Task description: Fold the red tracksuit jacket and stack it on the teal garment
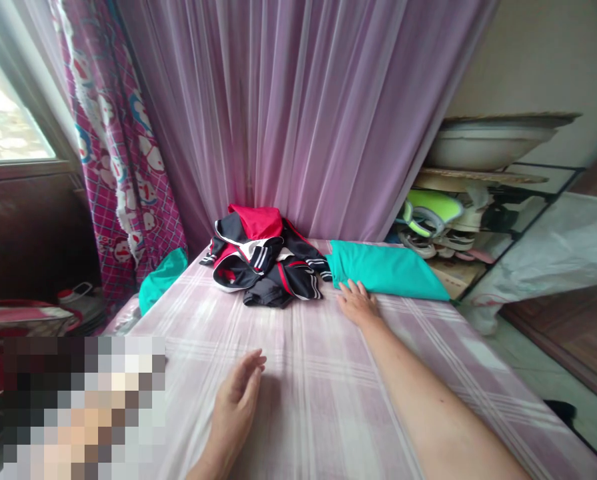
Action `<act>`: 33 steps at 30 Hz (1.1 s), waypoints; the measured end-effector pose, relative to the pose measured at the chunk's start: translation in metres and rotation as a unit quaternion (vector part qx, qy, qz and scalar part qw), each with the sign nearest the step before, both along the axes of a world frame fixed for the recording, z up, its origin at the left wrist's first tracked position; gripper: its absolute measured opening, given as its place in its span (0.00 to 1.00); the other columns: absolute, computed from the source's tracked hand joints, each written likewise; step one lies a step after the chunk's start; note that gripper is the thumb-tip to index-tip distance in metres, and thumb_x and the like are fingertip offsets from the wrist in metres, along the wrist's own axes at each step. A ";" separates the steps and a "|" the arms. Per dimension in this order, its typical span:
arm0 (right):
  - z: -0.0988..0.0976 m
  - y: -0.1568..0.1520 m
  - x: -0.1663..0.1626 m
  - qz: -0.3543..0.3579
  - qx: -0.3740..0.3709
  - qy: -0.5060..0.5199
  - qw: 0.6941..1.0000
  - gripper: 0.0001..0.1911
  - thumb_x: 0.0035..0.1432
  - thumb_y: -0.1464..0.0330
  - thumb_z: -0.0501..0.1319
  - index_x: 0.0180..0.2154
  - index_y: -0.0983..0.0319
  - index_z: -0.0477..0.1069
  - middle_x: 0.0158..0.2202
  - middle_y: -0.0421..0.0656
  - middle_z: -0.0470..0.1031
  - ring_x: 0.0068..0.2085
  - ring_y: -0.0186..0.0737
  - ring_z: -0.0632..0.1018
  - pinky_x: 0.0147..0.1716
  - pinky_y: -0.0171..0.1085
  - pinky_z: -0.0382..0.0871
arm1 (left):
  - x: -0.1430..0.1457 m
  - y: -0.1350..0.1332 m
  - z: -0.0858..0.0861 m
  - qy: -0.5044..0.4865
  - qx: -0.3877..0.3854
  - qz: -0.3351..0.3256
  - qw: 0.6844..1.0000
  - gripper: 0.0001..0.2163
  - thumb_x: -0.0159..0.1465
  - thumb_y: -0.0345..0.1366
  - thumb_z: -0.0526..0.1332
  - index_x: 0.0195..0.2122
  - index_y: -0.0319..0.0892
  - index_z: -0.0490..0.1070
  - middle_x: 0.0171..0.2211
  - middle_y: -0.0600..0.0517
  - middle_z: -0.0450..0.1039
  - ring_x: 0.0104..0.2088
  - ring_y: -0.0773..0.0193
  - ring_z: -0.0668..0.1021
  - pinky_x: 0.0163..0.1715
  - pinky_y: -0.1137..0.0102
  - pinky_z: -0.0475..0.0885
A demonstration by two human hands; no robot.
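My right hand (358, 303) reaches forward with fingers spread, its fingertips at the near left edge of a folded teal cloth (385, 268). Nearer to me, my left hand (238, 390) hovers above the plaid bedspread (308, 393), fingers loosely curved and holding nothing. Left of the teal cloth lies a crumpled heap with a red, black and white jacket (261, 250). One striped cuff of it meets the teal cloth's left end. Dark fabric (265, 293) sticks out at the heap's near side; whether it is a separate garment I cannot tell.
Purple curtains (298, 113) hang behind the bed, with a patterned curtain (123, 153) at left. Another teal cloth (163, 280) hangs at the bed's left edge. A rack on the right holds shoes (441, 243) and a large basin (493, 143). A pixelated patch covers the lower left.
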State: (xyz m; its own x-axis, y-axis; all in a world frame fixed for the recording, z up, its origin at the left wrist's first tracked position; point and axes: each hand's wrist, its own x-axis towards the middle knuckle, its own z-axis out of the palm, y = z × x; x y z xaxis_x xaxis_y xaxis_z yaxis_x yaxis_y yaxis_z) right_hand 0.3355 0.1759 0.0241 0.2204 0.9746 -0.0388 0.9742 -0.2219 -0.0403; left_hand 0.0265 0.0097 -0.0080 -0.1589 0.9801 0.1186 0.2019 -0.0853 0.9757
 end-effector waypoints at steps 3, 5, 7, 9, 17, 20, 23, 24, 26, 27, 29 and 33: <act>0.002 -0.014 -0.007 -0.007 -0.009 0.003 1.000 0.29 0.70 0.58 0.40 0.69 0.52 0.53 0.73 0.43 0.46 0.71 0.48 0.49 0.63 0.59 0.50 | 0.002 0.001 0.002 -0.009 0.007 -0.003 1.000 0.21 0.61 0.53 0.59 0.48 0.44 0.75 0.43 0.45 0.81 0.43 0.56 0.83 0.49 0.60 0.77; 0.003 -0.029 -0.016 -0.009 -0.019 0.005 1.000 0.29 0.70 0.58 0.39 0.69 0.53 0.52 0.73 0.44 0.46 0.71 0.47 0.51 0.64 0.59 0.48 | 0.004 0.001 0.004 -0.012 0.016 -0.012 1.000 0.20 0.61 0.51 0.59 0.47 0.43 0.76 0.42 0.46 0.82 0.42 0.57 0.83 0.49 0.60 0.77; 0.005 -0.048 -0.026 -0.008 -0.031 0.003 0.999 0.30 0.70 0.58 0.39 0.69 0.54 0.52 0.73 0.45 0.48 0.71 0.46 0.51 0.64 0.60 0.47 | 0.005 0.002 0.008 -0.009 0.026 -0.018 0.999 0.18 0.61 0.49 0.59 0.45 0.43 0.76 0.39 0.46 0.82 0.41 0.57 0.83 0.48 0.60 0.77; 0.007 -0.072 -0.036 -0.003 -0.041 -0.003 0.999 0.30 0.70 0.58 0.40 0.69 0.55 0.52 0.72 0.46 0.49 0.71 0.46 0.51 0.64 0.61 0.47 | 0.007 0.002 0.009 -0.001 0.034 -0.015 0.999 0.16 0.61 0.47 0.58 0.43 0.43 0.76 0.38 0.47 0.81 0.40 0.58 0.83 0.48 0.60 0.77; -0.005 -0.196 -0.074 0.088 0.000 -0.013 0.996 0.28 0.68 0.59 0.45 0.66 0.54 0.60 0.70 0.47 0.55 0.69 0.51 0.57 0.62 0.61 0.51 | 0.012 0.002 0.011 0.086 0.083 -0.015 0.993 0.12 0.63 0.36 0.54 0.42 0.44 0.75 0.37 0.49 0.82 0.39 0.61 0.82 0.43 0.63 0.77; -0.012 -0.229 -0.076 0.105 0.046 -0.013 0.993 0.26 0.68 0.62 0.46 0.64 0.54 0.64 0.68 0.46 0.60 0.68 0.48 0.60 0.64 0.56 0.50 | 0.011 -0.006 0.015 0.170 0.124 -0.030 0.977 0.12 0.63 0.32 0.53 0.43 0.44 0.74 0.38 0.49 0.82 0.39 0.62 0.82 0.42 0.65 0.76; -0.011 -0.246 -0.066 0.100 0.068 -0.015 0.992 0.25 0.68 0.62 0.48 0.63 0.54 0.66 0.67 0.46 0.62 0.67 0.46 0.62 0.64 0.52 0.51 | 0.005 -0.021 0.018 0.250 0.162 -0.038 0.954 0.13 0.65 0.31 0.51 0.43 0.45 0.74 0.40 0.49 0.82 0.42 0.62 0.82 0.44 0.66 0.76; -0.011 -0.250 -0.060 0.089 0.067 -0.017 0.994 0.25 0.68 0.62 0.48 0.63 0.54 0.66 0.67 0.45 0.62 0.67 0.46 0.62 0.64 0.52 0.51 | 0.000 -0.027 0.018 0.278 0.166 -0.036 0.946 0.13 0.66 0.31 0.51 0.44 0.45 0.74 0.40 0.49 0.82 0.42 0.62 0.82 0.44 0.66 0.76; -0.009 -0.255 -0.047 0.058 0.060 -0.018 0.996 0.25 0.68 0.61 0.48 0.63 0.53 0.66 0.67 0.45 0.62 0.67 0.46 0.62 0.64 0.53 0.52 | -0.015 -0.038 0.021 0.339 0.158 -0.024 0.927 0.14 0.67 0.31 0.50 0.45 0.45 0.74 0.41 0.49 0.81 0.43 0.61 0.81 0.45 0.66 0.75; -0.009 -0.257 -0.041 0.043 0.058 -0.019 0.997 0.25 0.68 0.61 0.48 0.63 0.53 0.66 0.67 0.45 0.62 0.67 0.47 0.62 0.63 0.53 0.52 | -0.025 -0.043 0.022 0.370 0.149 -0.015 0.917 0.14 0.67 0.31 0.50 0.46 0.45 0.74 0.42 0.48 0.81 0.44 0.60 0.81 0.46 0.65 0.74; -0.009 -0.260 -0.030 0.024 0.060 -0.017 0.998 0.25 0.67 0.61 0.48 0.63 0.54 0.66 0.67 0.46 0.62 0.67 0.47 0.62 0.63 0.53 0.53 | -0.046 -0.053 0.025 0.430 0.118 0.009 0.895 0.15 0.68 0.32 0.50 0.49 0.43 0.74 0.44 0.46 0.81 0.45 0.58 0.81 0.49 0.63 0.73; -0.012 -0.264 -0.021 0.021 0.080 -0.002 0.997 0.25 0.67 0.61 0.49 0.61 0.57 0.68 0.66 0.48 0.64 0.66 0.47 0.63 0.62 0.52 0.54 | -0.078 -0.071 0.031 0.521 0.029 0.050 0.852 0.17 0.70 0.37 0.49 0.54 0.41 0.72 0.52 0.43 0.77 0.55 0.53 0.76 0.57 0.58 0.68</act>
State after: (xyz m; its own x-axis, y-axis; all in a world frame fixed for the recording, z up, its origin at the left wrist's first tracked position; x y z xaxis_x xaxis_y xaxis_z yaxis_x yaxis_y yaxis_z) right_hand 0.3144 -0.0880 0.0119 0.1797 0.9766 0.1182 0.9827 -0.1726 -0.0680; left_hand -0.0520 -0.0612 0.0230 -0.0195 0.9555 0.2944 0.9644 -0.0596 0.2576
